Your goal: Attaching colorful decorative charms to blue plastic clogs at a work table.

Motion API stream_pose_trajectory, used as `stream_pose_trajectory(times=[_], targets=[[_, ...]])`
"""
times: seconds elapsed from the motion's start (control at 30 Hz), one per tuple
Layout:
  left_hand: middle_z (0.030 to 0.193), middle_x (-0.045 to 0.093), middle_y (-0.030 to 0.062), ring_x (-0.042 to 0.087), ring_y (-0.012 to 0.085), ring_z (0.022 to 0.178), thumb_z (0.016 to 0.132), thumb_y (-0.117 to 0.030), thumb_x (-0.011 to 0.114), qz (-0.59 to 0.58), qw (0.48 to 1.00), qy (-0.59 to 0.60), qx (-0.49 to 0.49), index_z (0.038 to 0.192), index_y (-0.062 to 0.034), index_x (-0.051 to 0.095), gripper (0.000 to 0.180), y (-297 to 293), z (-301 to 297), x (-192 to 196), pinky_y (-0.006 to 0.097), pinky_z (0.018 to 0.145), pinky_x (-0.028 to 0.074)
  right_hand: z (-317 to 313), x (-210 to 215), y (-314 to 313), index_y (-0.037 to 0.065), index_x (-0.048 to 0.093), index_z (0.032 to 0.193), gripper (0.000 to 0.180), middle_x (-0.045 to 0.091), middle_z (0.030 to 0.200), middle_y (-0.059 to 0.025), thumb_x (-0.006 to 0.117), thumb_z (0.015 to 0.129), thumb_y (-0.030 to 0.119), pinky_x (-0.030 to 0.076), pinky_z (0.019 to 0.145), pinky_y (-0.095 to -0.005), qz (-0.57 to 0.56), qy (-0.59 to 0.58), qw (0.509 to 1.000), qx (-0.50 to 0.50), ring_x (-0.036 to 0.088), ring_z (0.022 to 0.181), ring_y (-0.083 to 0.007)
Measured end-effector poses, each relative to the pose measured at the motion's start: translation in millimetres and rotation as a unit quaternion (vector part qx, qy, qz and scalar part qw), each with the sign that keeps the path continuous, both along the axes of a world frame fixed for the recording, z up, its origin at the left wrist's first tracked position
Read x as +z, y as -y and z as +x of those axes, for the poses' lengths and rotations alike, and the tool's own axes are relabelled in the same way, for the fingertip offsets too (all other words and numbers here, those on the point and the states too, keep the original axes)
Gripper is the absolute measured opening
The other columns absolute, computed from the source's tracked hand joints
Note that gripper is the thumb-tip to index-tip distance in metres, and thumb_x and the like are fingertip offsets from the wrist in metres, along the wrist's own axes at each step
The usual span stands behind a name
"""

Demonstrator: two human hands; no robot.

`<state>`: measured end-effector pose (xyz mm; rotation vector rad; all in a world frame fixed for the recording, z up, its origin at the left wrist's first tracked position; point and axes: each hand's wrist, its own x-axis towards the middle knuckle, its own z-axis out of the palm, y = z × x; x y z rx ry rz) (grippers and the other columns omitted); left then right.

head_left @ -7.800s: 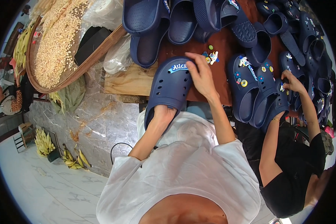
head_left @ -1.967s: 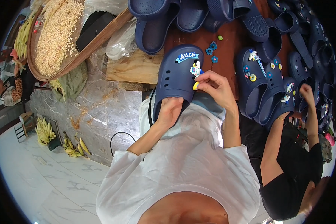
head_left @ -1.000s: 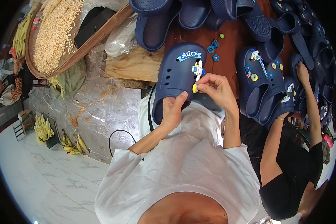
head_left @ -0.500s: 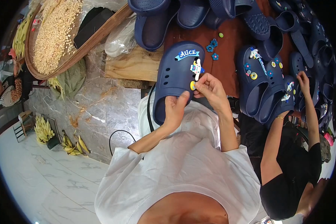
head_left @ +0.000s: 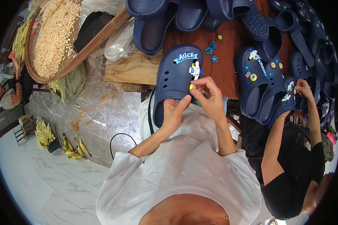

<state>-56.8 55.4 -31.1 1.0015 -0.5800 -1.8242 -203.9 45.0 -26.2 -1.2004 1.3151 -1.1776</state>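
A navy blue clog [head_left: 169, 88] with holes in its upper is held in front of me, toe pointing away. My left hand [head_left: 172, 114] grips its side at the opening, thumb on top and fingers inside the shoe. A blue banner-shaped charm [head_left: 185, 57] and a white cartoon-figure charm [head_left: 195, 70] sit on the upper. Below them is a yellow charm [head_left: 192, 87], at the clog's right side. My right hand [head_left: 210, 98] is closed on this yellow charm, with thumb and fingertips at its edge; whether the charm's back is in a hole is hidden.
Loose blue flower charms [head_left: 211, 48] and a green charm [head_left: 219, 37] lie on the brown table cover [head_left: 225, 73]. Navy clogs crowd the far side and right. At right a co-worker's hands [head_left: 303, 88] handle a decorated clog [head_left: 287, 98]. A tray of kernels [head_left: 54, 45] stands far left.
My right hand has turned so its fingers curl further over the yellow charm. The clog has shifted slightly in view. The co-worker's upper hand has moved down toward the decorated clog.
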Motion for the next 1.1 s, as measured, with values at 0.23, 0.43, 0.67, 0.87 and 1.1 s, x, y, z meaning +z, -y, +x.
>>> stream_pose_trajectory(times=[0.23, 0.43, 0.67, 0.87, 1.1], targets=[[0.132, 0.054, 0.0083, 0.049, 0.0203, 0.123, 0.095, -0.027, 0.056, 0.102, 0.974, -0.188, 0.08, 0.13, -0.004, 0.047, 0.043, 10.7, 7.8, 3.3, 0.039, 0.109, 0.033, 11.9, -1.1, 4.7, 0.0, 0.062, 0.097, 0.018, 0.057, 0.088, -0.003, 0.073, 0.084, 0.006, 0.049, 0.068, -0.0229, 0.0, -0.027, 0.997, -0.076, 0.055, 0.077, -0.0079], [0.132, 0.056, 0.0101, 0.051, 0.0251, 0.124, 0.093, -0.023, 0.056, 0.212, 0.931, -0.269, 0.124, 0.131, -0.0056, 0.048, 0.043, 17.4, 17.9, 1.3, 0.043, 0.108, 0.038, -4.0, 4.5, 9.0, 0.0, 0.06, 0.099, 0.016, 0.057, 0.083, -0.0006, 0.069, 0.088, 0.008, 0.047, 0.065, -0.0222, 0.029, 0.025, 0.997, -0.063, 0.054, 0.073, -0.0063], [0.135, 0.053, 0.0092, 0.049, 0.0268, 0.128, 0.093, -0.02, 0.056, 0.219, 0.933, -0.265, 0.109, 0.133, -0.01, 0.048, 0.042, 19.8, 20.0, 8.1, 0.046, 0.11, 0.038, -64.2, -22.5, 81.5, 0.005, 0.064, 0.103, 0.013, 0.062, 0.088, -0.0093, 0.06, 0.092, 0.009, 0.048, 0.069, -0.0323, -0.089, -0.264, 0.943, -0.18, 0.062, 0.076, -0.0188], [0.136, 0.052, 0.0111, 0.05, 0.0262, 0.126, 0.094, -0.019, 0.055, 0.213, 0.938, -0.257, 0.088, 0.133, -0.0054, 0.044, 0.042, 22.4, 17.0, 15.5, 0.046, 0.109, 0.038, -88.2, -56.0, 132.3, 0.008, 0.065, 0.108, 0.02, 0.062, 0.102, -0.0162, 0.061, 0.091, 0.018, 0.05, 0.079, -0.0447, -0.045, -0.446, 0.86, -0.244, 0.064, 0.091, -0.037], [0.139, 0.048, 0.0105, 0.048, 0.0243, 0.127, 0.095, -0.018, 0.055, 0.169, 0.958, -0.223, 0.056, 0.138, -0.0058, 0.039, 0.047, 19.9, 13.7, 19.4, 0.044, 0.108, 0.037, -91.6, -61.0, 138.2, 0.007, 0.067, 0.102, 0.018, 0.064, 0.1, -0.0149, 0.064, 0.089, 0.019, 0.05, 0.075, -0.0447, -0.002, -0.466, 0.861, -0.202, 0.065, 0.086, -0.0339]])
